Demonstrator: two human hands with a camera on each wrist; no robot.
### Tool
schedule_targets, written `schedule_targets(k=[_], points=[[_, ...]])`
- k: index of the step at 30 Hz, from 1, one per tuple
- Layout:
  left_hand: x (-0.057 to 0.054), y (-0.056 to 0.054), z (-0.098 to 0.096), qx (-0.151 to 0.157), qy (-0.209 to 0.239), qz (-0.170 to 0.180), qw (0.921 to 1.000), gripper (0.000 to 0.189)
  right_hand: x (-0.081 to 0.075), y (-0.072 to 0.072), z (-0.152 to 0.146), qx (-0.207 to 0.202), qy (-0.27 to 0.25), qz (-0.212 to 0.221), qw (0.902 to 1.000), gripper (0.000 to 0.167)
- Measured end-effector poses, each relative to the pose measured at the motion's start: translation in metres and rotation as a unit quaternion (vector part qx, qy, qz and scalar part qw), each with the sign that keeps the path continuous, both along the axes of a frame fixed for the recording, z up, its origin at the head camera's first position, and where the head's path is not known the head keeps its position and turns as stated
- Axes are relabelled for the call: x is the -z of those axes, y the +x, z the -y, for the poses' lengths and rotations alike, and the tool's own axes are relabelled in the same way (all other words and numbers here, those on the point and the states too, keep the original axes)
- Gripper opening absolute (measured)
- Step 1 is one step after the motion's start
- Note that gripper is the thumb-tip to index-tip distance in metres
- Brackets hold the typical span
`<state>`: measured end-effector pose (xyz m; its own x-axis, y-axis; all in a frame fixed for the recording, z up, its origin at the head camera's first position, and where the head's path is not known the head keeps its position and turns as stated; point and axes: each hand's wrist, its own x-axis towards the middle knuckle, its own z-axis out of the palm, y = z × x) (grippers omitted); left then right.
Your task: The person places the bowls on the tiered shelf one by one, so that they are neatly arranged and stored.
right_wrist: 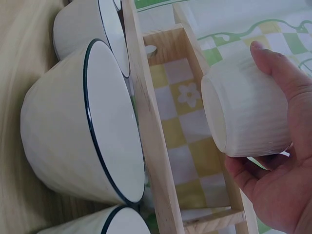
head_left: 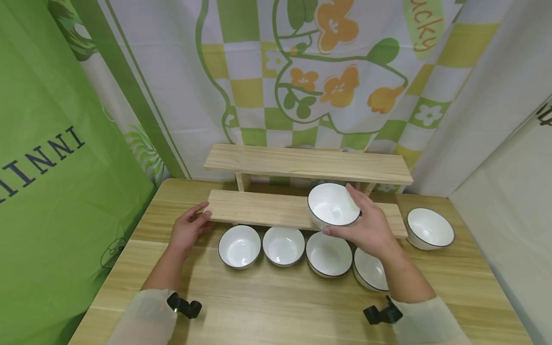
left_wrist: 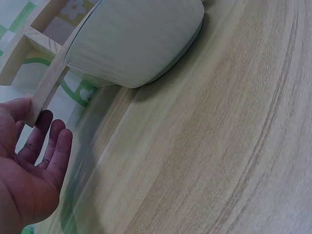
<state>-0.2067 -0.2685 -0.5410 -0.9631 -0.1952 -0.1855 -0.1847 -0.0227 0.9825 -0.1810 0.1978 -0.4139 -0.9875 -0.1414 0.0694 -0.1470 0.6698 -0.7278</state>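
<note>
A white bowl with a dark rim [head_left: 334, 203] is gripped at its right side by my right hand [head_left: 374, 229], thumb and fingers spread around it. In the head view it overlaps the lower board of a two-tier wooden shelf [head_left: 254, 206]; the right wrist view shows its ribbed outside [right_wrist: 256, 105] and base near the shelf frame. My left hand [head_left: 188, 229] pinches the left end of that lower board, thumb above and fingertips below, as the left wrist view shows. Several similar bowls [head_left: 239, 247] stand in a row before the shelf, the rightmost [head_left: 372, 270] partly hidden by my right arm.
Another white bowl [head_left: 430, 227] stands on the wooden table [head_left: 267, 311] to the right of the shelf. Behind the upper board [head_left: 302, 163] hangs a patterned curtain [head_left: 246, 91]. Green cloth [head_left: 64, 201] hangs along the left side.
</note>
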Motion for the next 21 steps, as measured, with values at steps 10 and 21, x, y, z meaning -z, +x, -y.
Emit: schedule_targets(k=[10, 21], points=[[-0.002, 0.0, 0.0, -0.004, 0.002, 0.0, 1.0, 0.055, 0.002, -0.007, 0.012, -0.011, -0.002, -0.009, 0.9999, 0.131], [-0.002, 0.001, -0.001, 0.002, -0.003, 0.005, 1.0, 0.057, 0.002, -0.014, 0.029, -0.023, -0.005, -0.003, 0.9997, 0.13]])
